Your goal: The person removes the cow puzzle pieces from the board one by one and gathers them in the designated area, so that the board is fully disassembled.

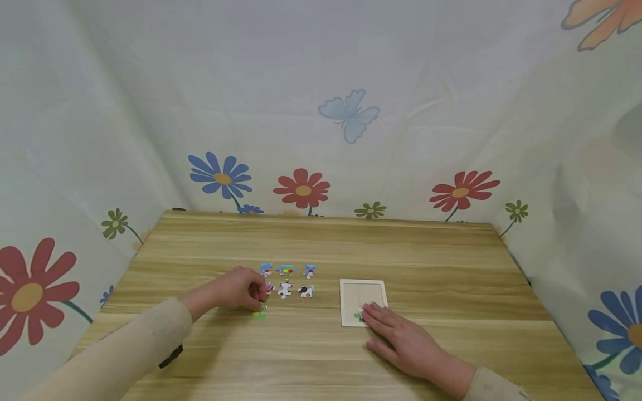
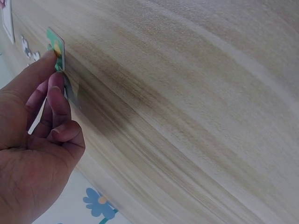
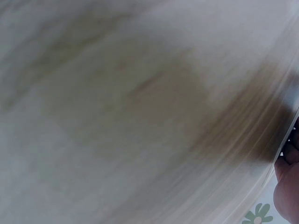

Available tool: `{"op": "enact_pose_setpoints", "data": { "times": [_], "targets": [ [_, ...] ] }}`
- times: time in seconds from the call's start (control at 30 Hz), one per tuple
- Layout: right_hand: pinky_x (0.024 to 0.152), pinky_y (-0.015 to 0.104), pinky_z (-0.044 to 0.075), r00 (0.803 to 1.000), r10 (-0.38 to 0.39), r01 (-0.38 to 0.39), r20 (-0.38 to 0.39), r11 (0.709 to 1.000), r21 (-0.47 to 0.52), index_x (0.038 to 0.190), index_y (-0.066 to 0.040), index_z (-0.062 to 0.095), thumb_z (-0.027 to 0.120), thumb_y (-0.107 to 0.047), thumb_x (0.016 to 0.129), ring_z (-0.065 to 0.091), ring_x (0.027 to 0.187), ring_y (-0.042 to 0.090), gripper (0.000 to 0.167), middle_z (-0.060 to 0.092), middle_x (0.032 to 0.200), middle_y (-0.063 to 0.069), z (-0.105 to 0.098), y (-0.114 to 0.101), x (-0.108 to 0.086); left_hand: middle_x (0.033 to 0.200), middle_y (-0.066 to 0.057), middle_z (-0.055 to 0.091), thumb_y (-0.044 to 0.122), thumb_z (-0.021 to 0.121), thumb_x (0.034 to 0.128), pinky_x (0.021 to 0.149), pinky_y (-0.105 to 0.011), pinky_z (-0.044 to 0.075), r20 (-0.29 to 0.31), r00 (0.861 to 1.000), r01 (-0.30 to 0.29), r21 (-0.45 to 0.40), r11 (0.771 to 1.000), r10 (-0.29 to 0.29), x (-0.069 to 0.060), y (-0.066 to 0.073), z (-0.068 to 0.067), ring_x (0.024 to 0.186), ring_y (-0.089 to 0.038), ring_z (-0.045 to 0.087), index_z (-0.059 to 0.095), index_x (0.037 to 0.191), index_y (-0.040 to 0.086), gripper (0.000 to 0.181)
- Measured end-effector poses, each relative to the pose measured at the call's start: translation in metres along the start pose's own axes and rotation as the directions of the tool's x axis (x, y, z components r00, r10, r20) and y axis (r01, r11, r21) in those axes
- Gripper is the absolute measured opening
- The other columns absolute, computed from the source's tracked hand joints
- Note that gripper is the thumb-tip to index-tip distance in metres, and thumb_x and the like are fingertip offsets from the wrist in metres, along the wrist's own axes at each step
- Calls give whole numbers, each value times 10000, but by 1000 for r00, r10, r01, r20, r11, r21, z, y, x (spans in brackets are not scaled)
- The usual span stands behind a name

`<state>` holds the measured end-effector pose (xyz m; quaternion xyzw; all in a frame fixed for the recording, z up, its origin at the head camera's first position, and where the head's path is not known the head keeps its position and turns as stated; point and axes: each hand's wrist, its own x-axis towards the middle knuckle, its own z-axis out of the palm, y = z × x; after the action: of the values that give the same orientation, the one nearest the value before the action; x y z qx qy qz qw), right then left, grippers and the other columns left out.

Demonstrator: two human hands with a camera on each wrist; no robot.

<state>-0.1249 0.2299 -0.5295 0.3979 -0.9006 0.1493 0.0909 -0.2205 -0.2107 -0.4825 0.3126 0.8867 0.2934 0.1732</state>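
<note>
At the left of the loose pieces, my left hand [image 1: 239, 288] pinches a green jigsaw piece [image 1: 259, 313] between thumb and finger. In the left wrist view that piece, green with an orange patch, stands tilted on its edge off the wood. My right hand [image 1: 408, 342] lies with extended fingers over the lower right corner of a pale puzzle tray [image 1: 350, 281]. Beside those fingertips, a piece with green on it [image 1: 358, 316] sits in the tray's bottom part; the fingers partly cover that area. Only the edge of the right hand shows in the right wrist view.
Between the hands lie several loose jigsaw pieces in two rows, among them a white one [image 1: 285, 289], a black-and-white one [image 1: 306, 291] and a blue one [image 1: 309, 270]. The wooden table [image 1: 441, 267] backs onto a flower-printed cloth [image 1: 401, 161].
</note>
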Motion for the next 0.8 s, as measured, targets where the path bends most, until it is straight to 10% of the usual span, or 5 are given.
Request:
{"op": "enact_pose_setpoints", "data": {
  "times": [0.27, 0.8],
  "targets": [
    [1108, 490, 471, 1000, 6, -6, 3, 1000, -7, 1518, -49, 566, 668, -389, 1050, 520, 1438, 308, 587, 543, 1567, 119, 0, 1, -1, 810, 108, 654, 53, 880, 838, 696, -255, 535, -21, 999, -23, 15, 1000, 24, 8, 8, -4, 745, -32, 592, 724, 855, 123, 172],
    [1101, 486, 480, 1000, 13, -13, 10, 1000, -12, 1521, -61, 568, 659, -396, 1055, 524, 1436, 297, 581, 544, 1568, 110, 0, 1, 0, 813, 121, 663, 116, 877, 876, 698, -253, 525, 14, 997, -79, -24, 997, 80, 64, 66, 9, 748, -56, 591, 753, 878, 137, 126]
  ]
}}
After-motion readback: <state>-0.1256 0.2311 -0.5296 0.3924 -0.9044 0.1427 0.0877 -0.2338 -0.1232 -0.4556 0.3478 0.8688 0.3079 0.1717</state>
